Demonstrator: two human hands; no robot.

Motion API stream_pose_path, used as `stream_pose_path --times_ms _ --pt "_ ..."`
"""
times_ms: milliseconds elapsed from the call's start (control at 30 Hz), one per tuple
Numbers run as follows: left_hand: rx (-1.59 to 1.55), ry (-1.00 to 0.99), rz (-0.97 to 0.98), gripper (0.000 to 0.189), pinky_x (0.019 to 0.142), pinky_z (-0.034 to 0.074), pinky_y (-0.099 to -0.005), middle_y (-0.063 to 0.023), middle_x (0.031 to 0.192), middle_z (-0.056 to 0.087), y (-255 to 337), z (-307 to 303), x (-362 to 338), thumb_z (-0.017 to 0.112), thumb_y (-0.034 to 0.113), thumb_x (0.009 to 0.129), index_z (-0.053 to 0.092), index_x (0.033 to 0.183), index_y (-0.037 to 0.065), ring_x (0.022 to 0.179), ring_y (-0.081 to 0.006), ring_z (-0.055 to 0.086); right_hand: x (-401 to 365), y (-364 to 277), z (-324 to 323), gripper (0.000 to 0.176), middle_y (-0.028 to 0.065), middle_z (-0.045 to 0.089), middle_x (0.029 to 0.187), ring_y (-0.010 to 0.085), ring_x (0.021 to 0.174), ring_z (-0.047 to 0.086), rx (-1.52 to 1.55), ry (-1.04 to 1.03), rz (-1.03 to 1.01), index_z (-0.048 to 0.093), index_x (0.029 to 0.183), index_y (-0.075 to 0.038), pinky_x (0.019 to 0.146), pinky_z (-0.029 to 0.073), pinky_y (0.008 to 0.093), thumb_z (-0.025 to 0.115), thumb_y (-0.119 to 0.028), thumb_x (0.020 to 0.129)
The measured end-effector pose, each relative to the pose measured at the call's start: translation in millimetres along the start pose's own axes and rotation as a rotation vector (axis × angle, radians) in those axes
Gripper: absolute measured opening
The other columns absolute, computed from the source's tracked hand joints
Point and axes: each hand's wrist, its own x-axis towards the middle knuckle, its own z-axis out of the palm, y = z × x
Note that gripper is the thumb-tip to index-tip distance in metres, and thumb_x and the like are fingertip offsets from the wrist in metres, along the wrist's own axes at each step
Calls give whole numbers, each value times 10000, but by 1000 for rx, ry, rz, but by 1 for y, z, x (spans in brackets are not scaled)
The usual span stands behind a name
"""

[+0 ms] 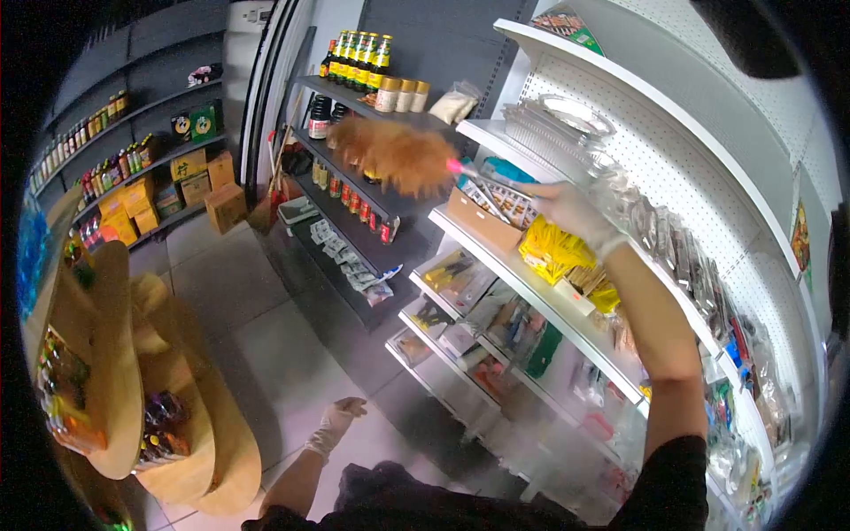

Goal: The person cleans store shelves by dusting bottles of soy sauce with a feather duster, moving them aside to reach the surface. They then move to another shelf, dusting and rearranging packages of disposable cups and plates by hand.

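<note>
A fluffy brown feather duster (390, 157) with a pink collar and a thin handle stretches out to the left from my right hand (571, 212). That hand wears a pale glove and is closed around the handle, above a white shelf. Just below it lie yellow packets (558, 252) and an open cardboard box (482, 226). The duster's head is in front of the dark shelf unit with bottles and jars. My left hand (339, 420), gloved too, hangs low over the tiled floor with its fingers loosely curled, and I see nothing in it.
White shelves (540, 283) full of packaged goods run along the right side. At the back, a dark shelf unit (354, 208) carries bottles, jars and cans. Rounded wooden shelves (199, 416) stand at the left. Cartons (226, 208) sit on the floor by the far wall.
</note>
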Motion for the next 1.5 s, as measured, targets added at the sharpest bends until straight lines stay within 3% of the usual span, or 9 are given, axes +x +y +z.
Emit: stream_pose_path --times_ms 100,467,600,700,900,1000,1200,1300,1500 --pt "-74 -92 153 259 752 510 -284 -125 962 687 -14 -1 2 548 177 934 642 1075 -18 796 -166 640 27 -9 41 244 72 578 635 205 568 544 808 30 455 662 926 -90 541 440 350 478 -248 908" --pt "-16 59 1 257 712 505 -284 -96 852 695 -56 -26 -55 525 201 943 660 1021 -3 775 -160 649 130 -11 136 160 23 448 575 157 466 466 2206 277 553 532 772 -55 408 371 287 477 -120 908" --pt "-137 79 -20 236 683 531 -319 -120 856 686 -111 -43 -69 546 157 925 647 1013 -38 737 -206 666 -37 -79 142 157 -30 411 574 86 444 384 1635 -120 406 545 877 -69 413 312 231 506 -210 934" --pt "-49 39 -28 237 728 500 -299 -104 803 690 -61 -33 -61 516 149 909 652 1008 -18 734 -184 644 -155 -98 126 405 -74 414 627 18 510 363 1099 -145 393 486 1349 -74 453 306 189 482 -171 956" --pt "412 -36 313 342 873 466 -330 -135 1060 668 99 19 47 508 256 949 619 1116 -21 999 -233 623 -389 -53 20 307 -53 478 645 39 496 387 389 740 896 605 1146 -69 440 289 203 459 -227 928" --pt "487 -137 798 376 908 458 -347 -195 1173 609 211 106 117 593 154 887 551 1220 -16 1101 -295 584 -429 -68 -66 386 -8 517 704 54 504 451 1124 1284 755 450 1304 -26 425 342 181 432 -112 928" --pt "733 -78 1597 639 1118 172 -492 -180 1442 357 423 374 80 569 388 879 393 1383 37 1352 -369 272 -374 -66 -100 519 -28 449 615 75 447 438 942 1034 737 407 1332 7 398 367 188 515 -66 829" --pt "1029 -194 1453 731 1111 109 -550 -174 1472 300 468 467 76 543 482 860 346 1409 41 1366 -366 236 -376 -39 -98 452 32 510 693 110 435 471 1726 656 526 402 1317 11 364 382 216 461 -25 870" --pt "907 87 1490 916 1098 9 -592 -176 1514 206 432 537 88 538 602 809 209 1468 56 1422 -344 79 -518 7 -167 162 -12 435 620 76 442 412 1536 1312 297 432 1020 -24 403 352 196 441 8 861"
